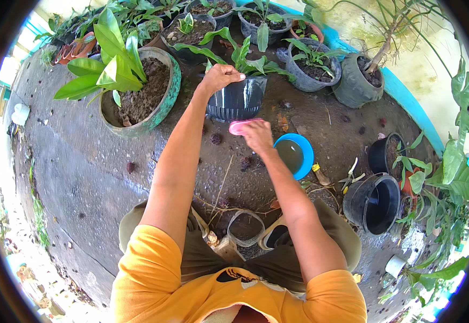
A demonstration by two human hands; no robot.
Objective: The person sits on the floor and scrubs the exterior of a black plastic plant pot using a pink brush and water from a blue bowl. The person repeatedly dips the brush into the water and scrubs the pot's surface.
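My left hand (220,78) grips the rim of a glossy black plastic pot (236,99), thumb over the edge. A green leafy plant (244,60) grows from this pot, which stands upright on the ground. Just below the pot's base, my right hand (260,135) holds a pink oval plastic scrub brush (240,126); its underside is hidden. Whether the brush touches the pot is hard to tell. Beside my right wrist is a light-blue basin (308,151) with murky water (289,155) in it.
A wide green-stained planter (172,91) stands on the left. More potted plants line the back by the wall, including a grey pot (351,87). To the right are pruning shears (351,175), a yellow-banded handle (321,175) and an unplanted black bucket (355,202). Between my feet lies a clear plastic container (233,226).
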